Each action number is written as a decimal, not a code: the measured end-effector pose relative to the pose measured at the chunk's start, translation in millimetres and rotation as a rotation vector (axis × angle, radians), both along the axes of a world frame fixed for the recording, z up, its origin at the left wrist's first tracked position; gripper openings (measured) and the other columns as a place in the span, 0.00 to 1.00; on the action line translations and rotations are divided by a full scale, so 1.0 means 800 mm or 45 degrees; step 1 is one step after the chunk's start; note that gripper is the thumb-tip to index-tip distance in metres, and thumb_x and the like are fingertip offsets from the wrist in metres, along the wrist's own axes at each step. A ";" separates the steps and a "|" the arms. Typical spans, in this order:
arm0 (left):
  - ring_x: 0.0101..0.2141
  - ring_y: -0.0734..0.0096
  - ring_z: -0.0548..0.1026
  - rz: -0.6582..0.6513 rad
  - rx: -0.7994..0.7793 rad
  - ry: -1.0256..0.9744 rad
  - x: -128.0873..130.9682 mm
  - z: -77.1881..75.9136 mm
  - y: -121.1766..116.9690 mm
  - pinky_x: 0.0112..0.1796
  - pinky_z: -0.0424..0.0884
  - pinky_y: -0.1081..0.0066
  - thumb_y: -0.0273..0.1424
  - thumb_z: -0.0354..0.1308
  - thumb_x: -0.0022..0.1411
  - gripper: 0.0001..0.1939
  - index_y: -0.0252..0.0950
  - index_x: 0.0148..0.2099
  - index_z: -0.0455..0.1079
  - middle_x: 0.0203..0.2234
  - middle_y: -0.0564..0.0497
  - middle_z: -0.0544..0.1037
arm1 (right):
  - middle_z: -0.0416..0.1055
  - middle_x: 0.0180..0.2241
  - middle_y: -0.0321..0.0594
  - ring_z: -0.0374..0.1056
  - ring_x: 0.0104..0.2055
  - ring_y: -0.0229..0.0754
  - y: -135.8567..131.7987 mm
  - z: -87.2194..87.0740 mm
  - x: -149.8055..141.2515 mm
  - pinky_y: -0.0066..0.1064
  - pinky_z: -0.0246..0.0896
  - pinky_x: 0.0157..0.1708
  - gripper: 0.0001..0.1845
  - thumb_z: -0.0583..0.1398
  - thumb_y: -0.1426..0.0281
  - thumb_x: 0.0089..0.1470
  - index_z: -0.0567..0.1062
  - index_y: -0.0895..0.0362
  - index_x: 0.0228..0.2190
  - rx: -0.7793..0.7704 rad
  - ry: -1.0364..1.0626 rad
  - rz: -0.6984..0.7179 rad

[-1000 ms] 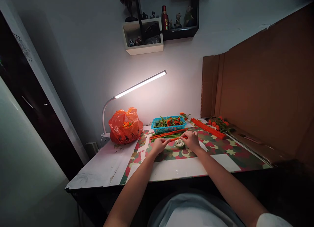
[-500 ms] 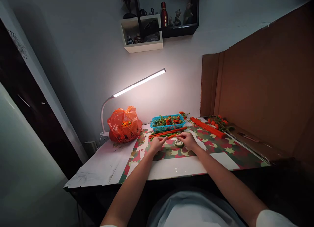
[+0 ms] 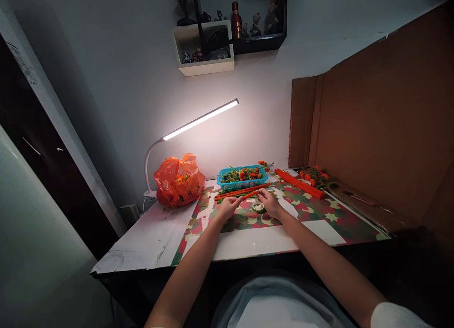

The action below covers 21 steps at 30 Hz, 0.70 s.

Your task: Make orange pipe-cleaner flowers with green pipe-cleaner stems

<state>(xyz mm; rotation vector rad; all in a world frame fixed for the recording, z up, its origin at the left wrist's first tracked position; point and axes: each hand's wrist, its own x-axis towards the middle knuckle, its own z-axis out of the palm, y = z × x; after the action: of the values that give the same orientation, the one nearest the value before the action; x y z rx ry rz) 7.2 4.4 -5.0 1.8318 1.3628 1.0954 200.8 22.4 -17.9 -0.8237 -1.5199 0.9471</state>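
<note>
Head cam, from where I stand: orange twisted rod (image 3: 250, 194) spans btwn both hands over the camo-print cover (image 3: 319, 209), long axis L–R, R end higher or farther off, can't tell which. L hand (image 3: 230, 206) pinches one end, R hand (image 3: 268, 201) the other. Blue plastic basket (image 3: 230, 186) behind has orange blooms (image 3: 242, 175) w/ green stems; thin, crinkly orange bag (image 3: 168, 186) holds orange bits (image 3: 182, 179). Ring-shaped roll (image 3: 258, 206) nr R hand.

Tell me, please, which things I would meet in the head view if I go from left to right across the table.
Orange plastic bag → left hand → thin orange piece between the hands → right hand → bundle of orange sticks.
</note>
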 end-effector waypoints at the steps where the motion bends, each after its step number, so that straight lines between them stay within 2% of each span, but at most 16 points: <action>1: 0.19 0.78 0.47 -0.010 -0.002 -0.001 0.000 -0.001 0.000 0.23 0.42 0.73 0.61 0.49 0.49 0.31 0.37 0.19 0.52 0.15 0.59 0.49 | 0.59 0.19 0.29 0.54 0.20 0.34 0.001 -0.001 -0.001 0.27 0.50 0.21 0.16 0.58 0.54 0.46 0.66 0.55 0.27 -0.018 0.021 0.013; 8: 0.20 0.78 0.45 -0.112 0.008 -0.012 -0.002 -0.006 0.005 0.23 0.41 0.72 0.58 0.49 0.53 0.30 0.37 0.20 0.51 0.17 0.59 0.48 | 0.51 0.16 0.25 0.47 0.18 0.32 0.002 -0.001 -0.002 0.25 0.44 0.18 0.23 0.60 0.47 0.44 0.68 0.55 0.30 -0.107 0.148 0.011; 13: 0.20 0.78 0.45 -0.131 0.007 -0.017 0.000 -0.008 0.006 0.24 0.40 0.72 0.58 0.49 0.54 0.30 0.38 0.19 0.49 0.16 0.59 0.47 | 0.60 0.18 0.30 0.52 0.18 0.32 0.001 -0.001 -0.005 0.26 0.46 0.18 0.27 0.64 0.45 0.37 0.70 0.56 0.25 -0.117 0.198 0.004; 21: 0.18 0.78 0.46 -0.100 -0.033 -0.018 0.002 -0.008 0.005 0.23 0.41 0.72 0.59 0.48 0.52 0.30 0.37 0.19 0.54 0.15 0.59 0.49 | 0.62 0.19 0.30 0.51 0.18 0.30 -0.002 -0.001 -0.013 0.25 0.46 0.18 0.27 0.65 0.46 0.35 0.70 0.57 0.24 -0.131 0.226 0.038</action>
<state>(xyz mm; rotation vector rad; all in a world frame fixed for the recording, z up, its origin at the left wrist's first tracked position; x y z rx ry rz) 8.4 8.6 -11.6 1.8394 1.2800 1.0434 190.3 20.7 -18.8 -0.7706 -1.3424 1.0986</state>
